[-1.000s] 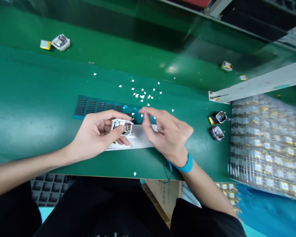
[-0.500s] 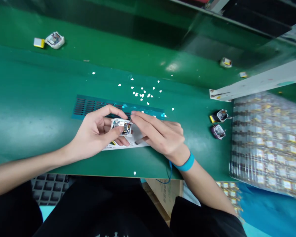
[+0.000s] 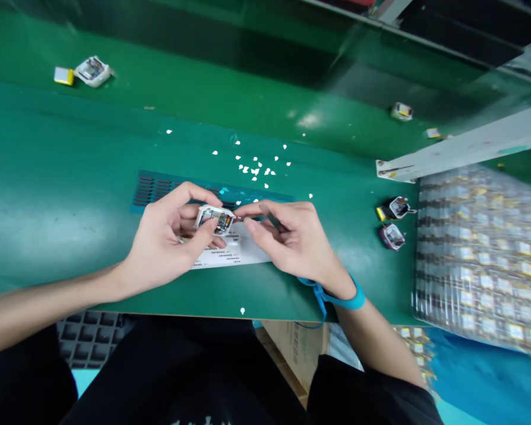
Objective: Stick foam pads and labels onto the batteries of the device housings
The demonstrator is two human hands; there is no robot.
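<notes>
Head view: white case [image 3: 216, 221] held in left hand [image 3: 168, 236], above desk [image 3: 62, 195], open face up, board inside exposed. Left fingers closed around it: thumb is pressed over the board, index finger is curled along the upper edge, other fingers are tucked behind and below. Right hand [image 3: 301, 236] brought to the case's right edge: index and thumb tips nearly together there, only a narrow gap. Whether anything is pinched between those tips can't be told, too small. Dark tool [image 3: 274, 218] gripped in the same hand by the curled fingers, slanted across the palm; type can't be told. Blue band [image 3: 356, 297] worn on right wrist, cord attached.

Printed sheet [image 3: 252, 247] laid on desk under both hands, partly covered. Slotted blue strip [image 3: 154, 188] laid just beyond, partly hidden by left hand. White specks [image 3: 255, 172] scattered past the strip.

Far left: second case [image 3: 92, 71] and yellow-edged battery [image 3: 64, 75] placed side by side. Right: black case [image 3: 399, 207] placed near purple case [image 3: 393, 236], both open. Clear trays [image 3: 478, 260] stacked at far right, filled with small parts. Carton [image 3: 296, 348] partly seen below desk edge.
</notes>
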